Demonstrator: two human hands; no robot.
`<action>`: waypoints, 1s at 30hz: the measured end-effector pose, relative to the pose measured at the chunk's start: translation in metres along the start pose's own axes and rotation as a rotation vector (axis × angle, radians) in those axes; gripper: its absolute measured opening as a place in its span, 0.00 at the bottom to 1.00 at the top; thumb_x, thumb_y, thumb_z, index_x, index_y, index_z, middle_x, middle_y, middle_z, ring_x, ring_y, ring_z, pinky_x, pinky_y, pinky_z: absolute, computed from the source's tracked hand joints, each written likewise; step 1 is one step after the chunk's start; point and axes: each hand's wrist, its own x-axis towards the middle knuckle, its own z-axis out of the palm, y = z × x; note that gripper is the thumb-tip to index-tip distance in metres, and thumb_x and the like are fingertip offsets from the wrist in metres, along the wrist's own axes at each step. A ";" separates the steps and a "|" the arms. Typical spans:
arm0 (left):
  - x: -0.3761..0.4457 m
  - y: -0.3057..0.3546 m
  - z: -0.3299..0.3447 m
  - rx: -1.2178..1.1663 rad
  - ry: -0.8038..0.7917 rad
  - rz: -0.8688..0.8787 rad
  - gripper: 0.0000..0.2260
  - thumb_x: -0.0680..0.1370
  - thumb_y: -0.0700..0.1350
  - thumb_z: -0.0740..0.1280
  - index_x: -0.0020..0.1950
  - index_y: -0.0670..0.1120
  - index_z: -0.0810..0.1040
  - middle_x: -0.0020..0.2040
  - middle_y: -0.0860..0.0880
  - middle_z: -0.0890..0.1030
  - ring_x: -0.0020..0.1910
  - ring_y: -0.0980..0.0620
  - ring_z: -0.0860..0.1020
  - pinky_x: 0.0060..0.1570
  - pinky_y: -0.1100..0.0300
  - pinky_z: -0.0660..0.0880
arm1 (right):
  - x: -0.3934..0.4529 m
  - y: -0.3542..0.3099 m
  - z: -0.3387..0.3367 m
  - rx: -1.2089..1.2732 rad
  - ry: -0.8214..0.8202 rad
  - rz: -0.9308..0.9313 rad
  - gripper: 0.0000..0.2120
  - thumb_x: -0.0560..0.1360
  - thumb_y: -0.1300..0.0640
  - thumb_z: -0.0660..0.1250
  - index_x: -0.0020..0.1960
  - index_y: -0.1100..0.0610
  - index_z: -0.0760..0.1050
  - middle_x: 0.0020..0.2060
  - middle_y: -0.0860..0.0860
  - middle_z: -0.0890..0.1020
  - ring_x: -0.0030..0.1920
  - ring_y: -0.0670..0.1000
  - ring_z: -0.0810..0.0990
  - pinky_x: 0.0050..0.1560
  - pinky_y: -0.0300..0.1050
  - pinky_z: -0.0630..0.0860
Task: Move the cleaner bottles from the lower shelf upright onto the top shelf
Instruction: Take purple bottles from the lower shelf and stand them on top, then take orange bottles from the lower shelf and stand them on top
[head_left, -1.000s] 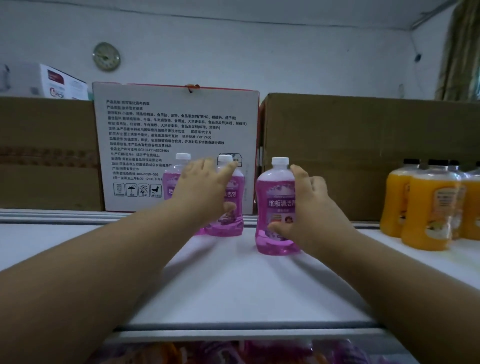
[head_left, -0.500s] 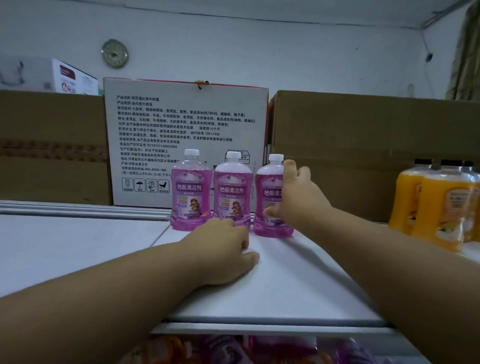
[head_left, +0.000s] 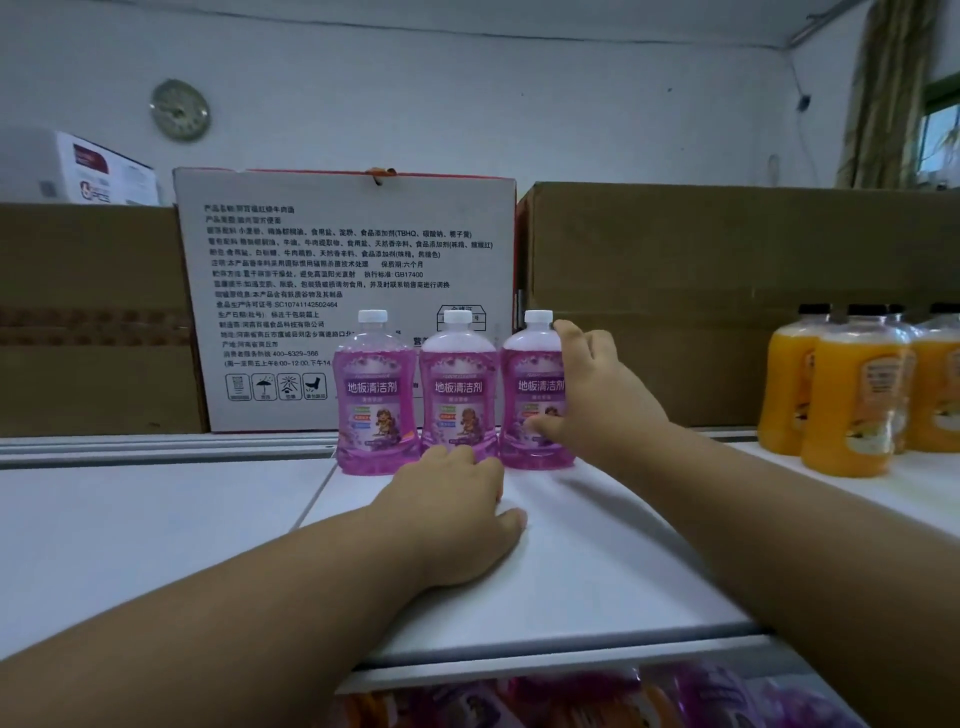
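Observation:
Three pink cleaner bottles with white caps stand upright in a row on the white top shelf (head_left: 597, 561): a left bottle (head_left: 375, 400), a middle bottle (head_left: 457, 395) and a right bottle (head_left: 530, 384). My right hand (head_left: 597, 400) wraps the right bottle from its right side, thumb low on the label. My left hand (head_left: 457, 514) lies palm down on the shelf just in front of the middle bottle, holding nothing. More pink packs show blurred on the lower shelf (head_left: 597, 696).
A white printed carton (head_left: 311, 260) stands right behind the bottles, with brown cardboard boxes left (head_left: 88, 322) and right (head_left: 727, 291). Several orange juice bottles (head_left: 852, 400) stand on the shelf at the right. A clock (head_left: 179, 110) hangs on the wall.
My right hand has slid the right bottle back into line beside the other two. My left hand came off the middle bottle and dropped flat onto the shelf.

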 end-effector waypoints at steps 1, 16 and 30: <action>0.000 -0.001 -0.001 -0.012 -0.003 0.000 0.20 0.78 0.65 0.56 0.59 0.52 0.72 0.59 0.48 0.73 0.59 0.46 0.67 0.58 0.49 0.68 | -0.004 0.000 -0.005 -0.013 0.020 -0.031 0.45 0.66 0.45 0.78 0.72 0.49 0.54 0.60 0.54 0.66 0.49 0.54 0.77 0.50 0.53 0.80; -0.130 0.079 -0.022 -0.139 0.470 -0.014 0.17 0.78 0.62 0.60 0.62 0.55 0.74 0.56 0.56 0.76 0.56 0.53 0.72 0.56 0.53 0.71 | -0.145 -0.038 -0.107 0.172 0.227 -0.226 0.27 0.72 0.42 0.71 0.67 0.48 0.67 0.60 0.48 0.75 0.52 0.43 0.70 0.46 0.32 0.64; -0.246 0.157 0.138 -0.351 0.176 -0.099 0.15 0.78 0.62 0.58 0.60 0.57 0.72 0.52 0.59 0.73 0.52 0.58 0.72 0.51 0.59 0.71 | -0.351 -0.008 -0.073 0.264 -0.106 -0.102 0.23 0.73 0.47 0.70 0.64 0.53 0.72 0.54 0.46 0.73 0.52 0.45 0.73 0.53 0.44 0.75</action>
